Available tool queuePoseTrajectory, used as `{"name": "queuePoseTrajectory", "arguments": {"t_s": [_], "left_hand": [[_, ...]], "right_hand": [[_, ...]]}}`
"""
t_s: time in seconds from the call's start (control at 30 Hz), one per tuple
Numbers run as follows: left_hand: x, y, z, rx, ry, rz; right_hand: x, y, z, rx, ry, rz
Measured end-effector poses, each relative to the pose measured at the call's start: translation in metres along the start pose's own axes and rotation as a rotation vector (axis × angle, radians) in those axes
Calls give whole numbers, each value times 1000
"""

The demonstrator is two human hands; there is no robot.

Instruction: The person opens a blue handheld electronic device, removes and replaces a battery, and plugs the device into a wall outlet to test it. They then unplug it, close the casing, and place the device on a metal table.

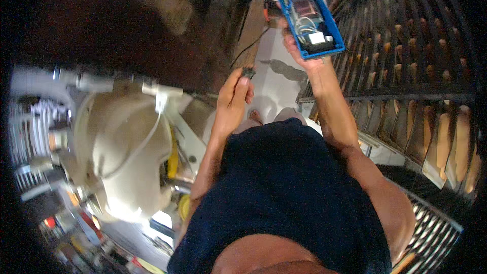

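The step in hand looks like carrying an open blue case (335, 48) along a narrow passage together with its cable. The case is up ahead of the body, near the top of the view, slanting, with wires and a small board-like part showing inside. The right hand (306, 63) grips it from beneath and along its left side, fingers curled at the edge; those under the case are hidden. The left hand (233, 94), lower and apart from the case, has its fingers closed on a small dark plug-like piece (248, 72). A dark cable (252, 45) runs from near that hand up toward the case; I cannot tell where either end joins.

The next move seems to call for keeping the case level, since its contents lie exposed, and leaving the cable slack.

Room is tight sideways: a dark rack (355, 93) of pale pieces (462, 132) stands close on the right, a wooden edge (249, 30) and a cream-white machine (124, 172) on the left. The freest way is the strip of light floor (274, 83) between them
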State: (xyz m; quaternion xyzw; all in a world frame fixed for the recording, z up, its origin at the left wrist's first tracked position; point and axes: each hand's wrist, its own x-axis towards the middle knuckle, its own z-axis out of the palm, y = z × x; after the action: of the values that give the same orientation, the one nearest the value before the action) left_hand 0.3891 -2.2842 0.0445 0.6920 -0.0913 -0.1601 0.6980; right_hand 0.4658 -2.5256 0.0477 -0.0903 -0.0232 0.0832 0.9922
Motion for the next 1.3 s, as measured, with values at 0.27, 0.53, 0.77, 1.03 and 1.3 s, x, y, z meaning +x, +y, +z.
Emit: {"name": "queuePoseTrajectory", "arguments": {"t_s": [0.27,0.53,0.77,1.03,1.3], "left_hand": [[59,-47,-20,-328,16,-137],[230,-62,23,-400,127,-29],[350,-48,28,-49,83,-103],[519,-80,112,322,29,0],[725,-24,179,342,-259,18]], "right_hand": [[98,-56,-31,93,-180,8],[206,-161,-55,-309,-133,-141],[287,-210,-91,-580,-66,23],[368,-358,-175,-329,-45,-104],[418,-518,-143,-274,113,-247]]}}
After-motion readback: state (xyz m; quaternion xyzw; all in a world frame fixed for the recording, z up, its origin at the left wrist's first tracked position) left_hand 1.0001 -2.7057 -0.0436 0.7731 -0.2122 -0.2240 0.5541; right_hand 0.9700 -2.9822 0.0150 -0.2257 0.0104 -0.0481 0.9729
